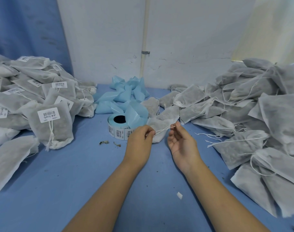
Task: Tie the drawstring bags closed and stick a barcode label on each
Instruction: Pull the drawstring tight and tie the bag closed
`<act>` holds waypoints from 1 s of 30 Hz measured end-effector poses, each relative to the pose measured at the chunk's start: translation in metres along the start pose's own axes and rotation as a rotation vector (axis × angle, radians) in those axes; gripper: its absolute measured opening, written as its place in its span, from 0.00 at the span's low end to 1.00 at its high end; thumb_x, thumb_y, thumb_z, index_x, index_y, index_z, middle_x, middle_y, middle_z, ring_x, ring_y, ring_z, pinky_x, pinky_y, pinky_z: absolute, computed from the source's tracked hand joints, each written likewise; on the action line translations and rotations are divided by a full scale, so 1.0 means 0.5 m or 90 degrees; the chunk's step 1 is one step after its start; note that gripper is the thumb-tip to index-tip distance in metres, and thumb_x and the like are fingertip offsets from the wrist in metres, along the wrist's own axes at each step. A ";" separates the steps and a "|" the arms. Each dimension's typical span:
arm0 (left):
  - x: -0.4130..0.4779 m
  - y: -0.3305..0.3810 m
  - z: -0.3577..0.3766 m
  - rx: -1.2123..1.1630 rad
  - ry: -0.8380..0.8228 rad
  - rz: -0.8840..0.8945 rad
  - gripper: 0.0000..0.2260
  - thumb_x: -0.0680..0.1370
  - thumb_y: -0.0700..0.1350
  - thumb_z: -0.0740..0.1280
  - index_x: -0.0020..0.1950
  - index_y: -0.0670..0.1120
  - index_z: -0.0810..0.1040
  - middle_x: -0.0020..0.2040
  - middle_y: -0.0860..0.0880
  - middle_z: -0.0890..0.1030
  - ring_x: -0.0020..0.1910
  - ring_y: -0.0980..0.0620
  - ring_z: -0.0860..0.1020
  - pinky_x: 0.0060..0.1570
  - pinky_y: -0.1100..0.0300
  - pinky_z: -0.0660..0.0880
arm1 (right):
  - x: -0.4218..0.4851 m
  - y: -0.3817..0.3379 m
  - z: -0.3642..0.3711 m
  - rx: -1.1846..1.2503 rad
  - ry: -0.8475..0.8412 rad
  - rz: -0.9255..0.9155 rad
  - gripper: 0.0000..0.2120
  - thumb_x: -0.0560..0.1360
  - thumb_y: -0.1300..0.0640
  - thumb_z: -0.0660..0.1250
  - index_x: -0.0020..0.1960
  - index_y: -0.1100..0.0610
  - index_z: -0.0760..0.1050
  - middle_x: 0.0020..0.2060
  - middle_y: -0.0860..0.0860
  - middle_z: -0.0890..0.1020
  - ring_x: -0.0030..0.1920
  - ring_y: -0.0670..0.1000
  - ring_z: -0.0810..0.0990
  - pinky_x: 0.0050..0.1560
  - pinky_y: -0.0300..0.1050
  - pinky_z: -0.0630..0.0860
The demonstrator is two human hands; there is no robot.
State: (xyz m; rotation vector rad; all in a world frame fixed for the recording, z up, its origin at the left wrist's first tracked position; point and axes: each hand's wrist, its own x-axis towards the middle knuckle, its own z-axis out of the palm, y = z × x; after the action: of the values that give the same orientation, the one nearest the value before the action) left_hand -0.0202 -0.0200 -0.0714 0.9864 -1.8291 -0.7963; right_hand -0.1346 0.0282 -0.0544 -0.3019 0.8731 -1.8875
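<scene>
1. My left hand [139,139], back facing up, pinches one end of the drawstring [163,129] btw thumb & fingertips.
2. My right hand [183,144], palm turned up, pinches the other end btw thumb & forefinger. The remaining fingers are loosely curled.
3. The string runs straight from hand to hand, across the front of the bag [159,122].
4. The bag lies on the blue table [92,173] just behind my hands, w/ no sticker on the side I see. Its near end looks bunched, but my left hand hides part of it, so I can't tell if there's a knot.
5. The label roll [119,129] sits just left of the bag, barcodes showing on the outer wrap. The blue backing strip [126,96] runs from it into a loose heap by the wall.
6. Far left: a pile of labelled bags [50,126], each w/ a barcode sticker.
7. Far right: a pile of unlabelled bags [243,106], strings trailing loose.
8. Two leaf scraps [104,142] lie in front of the roll, and a white paper scrap [179,195] lies near my right forearm.
</scene>
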 end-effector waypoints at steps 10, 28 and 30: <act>-0.003 -0.015 0.000 0.141 -0.052 0.069 0.17 0.74 0.36 0.66 0.62 0.46 0.74 0.58 0.53 0.71 0.56 0.58 0.66 0.51 0.69 0.65 | 0.002 -0.006 0.001 0.109 -0.125 0.070 0.06 0.68 0.59 0.70 0.41 0.58 0.74 0.32 0.50 0.77 0.32 0.46 0.78 0.35 0.36 0.77; 0.025 0.046 -0.035 -0.480 0.255 -0.139 0.13 0.79 0.34 0.56 0.48 0.52 0.72 0.35 0.57 0.79 0.39 0.50 0.75 0.40 0.51 0.74 | -0.013 0.017 0.016 -0.208 -0.087 -0.064 0.09 0.74 0.65 0.67 0.38 0.53 0.73 0.36 0.45 0.82 0.38 0.43 0.80 0.40 0.36 0.76; 0.030 0.041 -0.040 -0.550 0.222 -0.181 0.13 0.77 0.32 0.56 0.47 0.48 0.75 0.39 0.50 0.79 0.41 0.48 0.76 0.39 0.54 0.75 | -0.015 0.018 0.018 -0.199 -0.088 -0.045 0.09 0.75 0.64 0.67 0.38 0.53 0.73 0.37 0.46 0.82 0.39 0.44 0.80 0.39 0.36 0.76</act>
State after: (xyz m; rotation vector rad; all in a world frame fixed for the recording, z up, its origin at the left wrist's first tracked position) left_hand -0.0126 -0.0257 -0.0402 0.7358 -0.8909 -1.3339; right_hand -0.1198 0.0286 -0.0532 -0.6541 1.0744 -1.7676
